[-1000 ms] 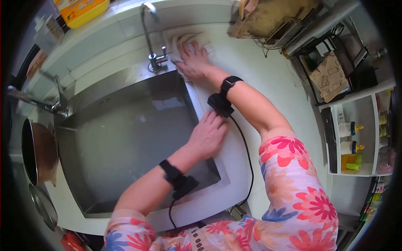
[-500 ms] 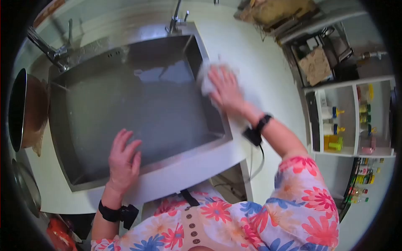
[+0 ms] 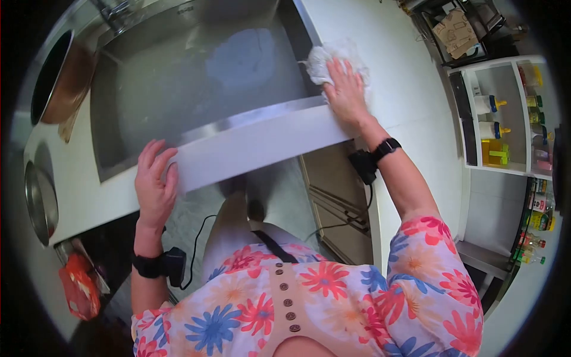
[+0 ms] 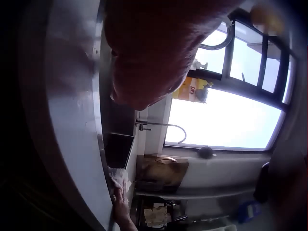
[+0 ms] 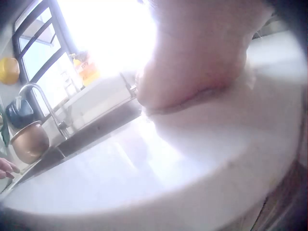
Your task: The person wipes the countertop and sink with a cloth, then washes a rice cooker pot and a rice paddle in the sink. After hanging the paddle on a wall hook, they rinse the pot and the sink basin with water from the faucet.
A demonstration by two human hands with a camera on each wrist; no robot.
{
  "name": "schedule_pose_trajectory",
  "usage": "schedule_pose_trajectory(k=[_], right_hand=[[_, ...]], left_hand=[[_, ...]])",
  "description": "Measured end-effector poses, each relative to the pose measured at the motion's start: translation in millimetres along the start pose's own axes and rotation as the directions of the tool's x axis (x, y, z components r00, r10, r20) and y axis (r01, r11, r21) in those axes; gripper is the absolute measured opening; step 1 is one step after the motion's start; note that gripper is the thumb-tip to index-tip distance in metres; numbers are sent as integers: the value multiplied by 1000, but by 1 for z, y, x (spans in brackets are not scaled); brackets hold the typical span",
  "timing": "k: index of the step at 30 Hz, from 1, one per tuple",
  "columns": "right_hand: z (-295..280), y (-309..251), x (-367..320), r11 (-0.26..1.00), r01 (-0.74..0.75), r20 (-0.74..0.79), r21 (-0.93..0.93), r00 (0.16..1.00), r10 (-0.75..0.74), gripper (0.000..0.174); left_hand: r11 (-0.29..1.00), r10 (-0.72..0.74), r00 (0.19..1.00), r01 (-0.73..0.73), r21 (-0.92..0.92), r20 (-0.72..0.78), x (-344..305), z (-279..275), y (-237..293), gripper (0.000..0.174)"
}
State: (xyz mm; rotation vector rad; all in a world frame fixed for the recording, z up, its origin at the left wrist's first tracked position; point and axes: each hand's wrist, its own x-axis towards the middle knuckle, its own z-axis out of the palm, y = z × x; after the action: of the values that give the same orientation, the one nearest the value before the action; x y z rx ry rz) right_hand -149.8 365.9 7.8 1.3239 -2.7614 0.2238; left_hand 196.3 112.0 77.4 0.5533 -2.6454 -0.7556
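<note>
My right hand (image 3: 347,98) lies flat, fingers spread, on a crumpled white cloth (image 3: 342,55) at the sink's near right corner. In the left wrist view that cloth (image 4: 120,177) shows bunched under the fingers. Close to the counter's front edge, left of the middle, my left hand (image 3: 156,187) hovers with loosely bent fingers and holds nothing. Between the hands stretches the steel sink (image 3: 166,101), its floor wet and cloudy grey. The heel of the right hand (image 5: 197,62) fills much of the right wrist view, low over the white counter (image 5: 183,163).
A copper-coloured pot (image 3: 74,80) stands left of the sink, with a round metal lid (image 3: 41,202) nearer me. Behind the sink rises a thin curved faucet (image 4: 178,129). A white shelf (image 3: 511,119) with bottles stands at the right. A black cable (image 3: 357,217) trails from the right wrist.
The right hand has wiped the cloth from beside the faucet, along the sink's right rim, to the near corner. The left hand has moved left, away from the right forearm. The view has tilted down.
</note>
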Motion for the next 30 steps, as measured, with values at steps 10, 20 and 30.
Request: schedule_pose_trajectory(k=[10, 20, 30], right_hand=[[7, -45, -44, 968, -236, -21, -81, 972, 235, 56], [12, -289, -72, 985, 164, 91, -50, 983, -159, 64], [27, -569, 10, 668, 662, 111, 339, 677, -728, 58]], left_hand=[[983, -170, 976, 178, 47, -137, -110, -47, -27, 26], [973, -220, 944, 231, 16, -246, -147, -87, -99, 25], [591, -756, 562, 368, -718, -335, -206, -208, -251, 26]])
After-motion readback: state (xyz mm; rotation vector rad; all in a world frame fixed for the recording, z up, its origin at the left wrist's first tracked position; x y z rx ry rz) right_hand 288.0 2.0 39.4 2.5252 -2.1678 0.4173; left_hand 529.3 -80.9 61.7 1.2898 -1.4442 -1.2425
